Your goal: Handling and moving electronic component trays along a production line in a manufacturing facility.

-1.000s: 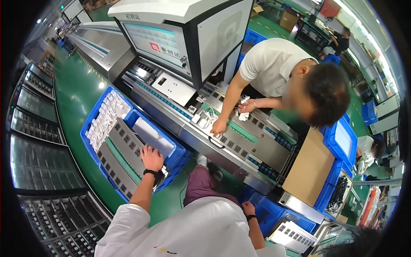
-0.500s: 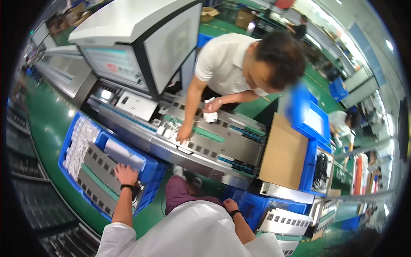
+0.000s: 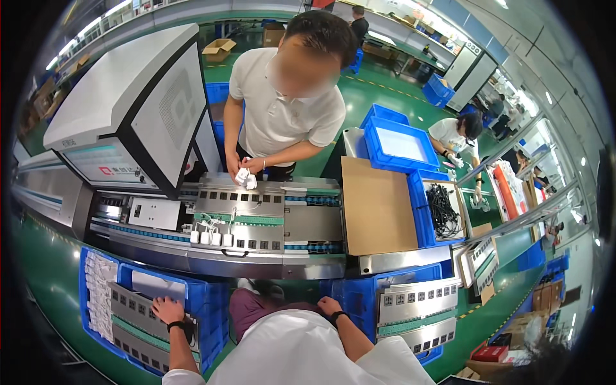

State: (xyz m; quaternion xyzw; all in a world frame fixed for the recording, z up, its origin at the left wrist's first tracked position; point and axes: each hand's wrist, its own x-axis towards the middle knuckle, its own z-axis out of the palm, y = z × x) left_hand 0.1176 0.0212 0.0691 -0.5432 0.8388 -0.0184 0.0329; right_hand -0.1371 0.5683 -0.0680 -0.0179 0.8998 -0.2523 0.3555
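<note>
My left hand (image 3: 168, 310) lies with fingers spread on a grey socket panel with a green strip (image 3: 138, 328), which rests across a blue crate (image 3: 84, 301). Close to my right thigh, in purple trousers, my right hand (image 3: 330, 305) is curled at the corner of another blue crate (image 3: 350, 289); what its fingers may hold is hidden. On the metal conveyor line (image 3: 269, 264) ahead sits a similar socket panel (image 3: 266, 221), with several white power adapters (image 3: 217, 239) along its near side. A co-worker opposite holds a bundled white adapter and cable (image 3: 246, 179) in both hands.
A white machine cabinet (image 3: 160, 102) stands over the line at left. To the right are a brown cardboard sheet (image 3: 378, 205), a blue bin of black cables (image 3: 420, 212) and stacked socket panels (image 3: 417, 314). White bundles (image 3: 99, 292) fill the left crate's side.
My view has turned to the right and levelled. The co-worker has straightened and taken one hand off the adapters, bringing both hands together around the white bundle. My hands stay in place.
</note>
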